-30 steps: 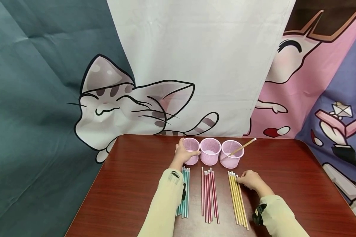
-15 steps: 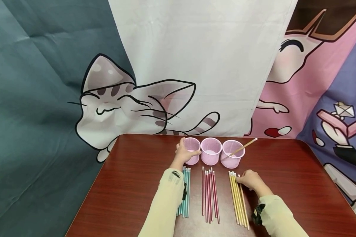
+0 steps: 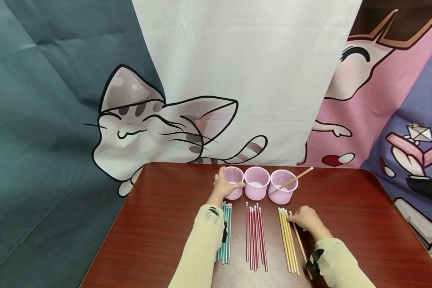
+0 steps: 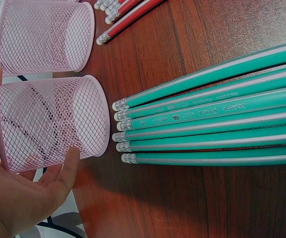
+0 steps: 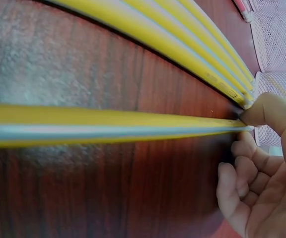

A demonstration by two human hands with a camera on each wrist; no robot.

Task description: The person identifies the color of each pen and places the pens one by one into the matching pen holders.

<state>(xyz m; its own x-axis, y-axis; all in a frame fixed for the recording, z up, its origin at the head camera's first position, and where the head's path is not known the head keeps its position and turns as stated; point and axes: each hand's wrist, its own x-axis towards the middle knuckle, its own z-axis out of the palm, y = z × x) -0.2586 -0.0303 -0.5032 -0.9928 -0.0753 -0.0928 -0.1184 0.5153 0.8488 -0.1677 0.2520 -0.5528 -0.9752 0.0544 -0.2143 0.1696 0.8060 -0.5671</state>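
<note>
My left hand (image 3: 223,188) holds the leftmost pink mesh pen cup (image 4: 53,119), its fingers and thumb around the sides. A middle pen cup (image 3: 256,193) and a right pen cup (image 3: 279,197) stand beside it in a row. One yellow pencil (image 3: 298,176) leans inside the right cup, its eraser end sticking out. Below that cup, my right hand (image 3: 305,219) pinches another yellow pencil (image 5: 108,128) near its eraser end between thumb and forefinger. This pencil lies angled away from the remaining yellow pencils (image 3: 289,244), with a gap between them.
Several red pencils (image 3: 255,240) lie in the middle of the brown table (image 3: 158,224). Teal pencils (image 4: 212,119) lie in front of the left cup, partly hidden under my left sleeve in the head view. A cartoon-printed cloth (image 3: 201,48) hangs behind the table's far edge.
The pinched yellow pencil has come away from the yellow bunch, its near end swinging to the right. My left hand stays on the left cup.
</note>
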